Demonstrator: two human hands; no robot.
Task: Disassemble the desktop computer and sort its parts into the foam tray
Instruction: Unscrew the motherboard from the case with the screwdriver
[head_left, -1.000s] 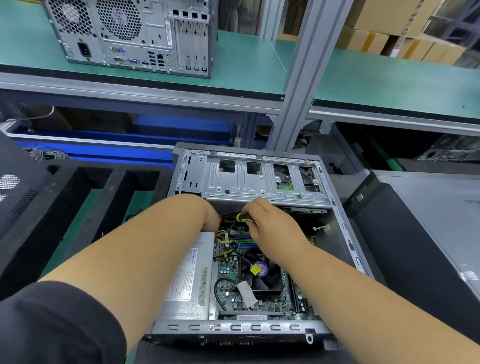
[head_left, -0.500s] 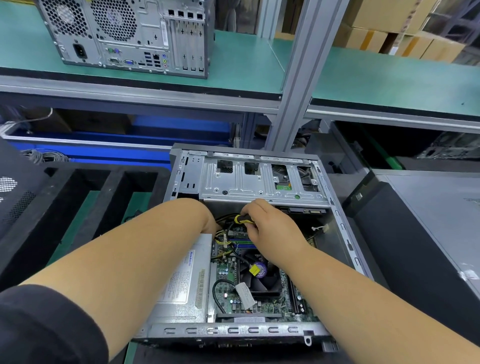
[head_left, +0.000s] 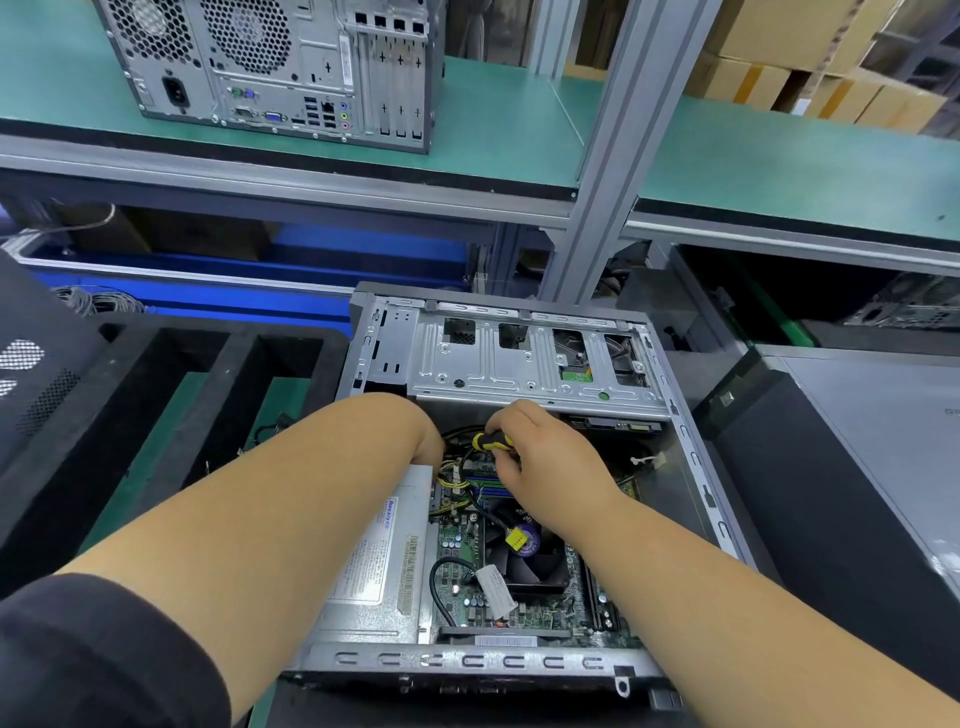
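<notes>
Computer (head_left: 519, 660) lies open on its side on the table, just right of the foam tray (head_left: 208, 384). Right hand (head_left: 545, 457) grips a screwdriver (head_left: 491, 441) inside it; left hand (head_left: 426, 447) reaches among the cables (head_left: 452, 480), its fingers hidden.

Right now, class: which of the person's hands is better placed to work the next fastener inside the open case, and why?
Right. The right hand already grips the yellow-and-black screwdriver over the motherboard; the left hand reaches into the cable bundle, its fingers hidden.
</notes>
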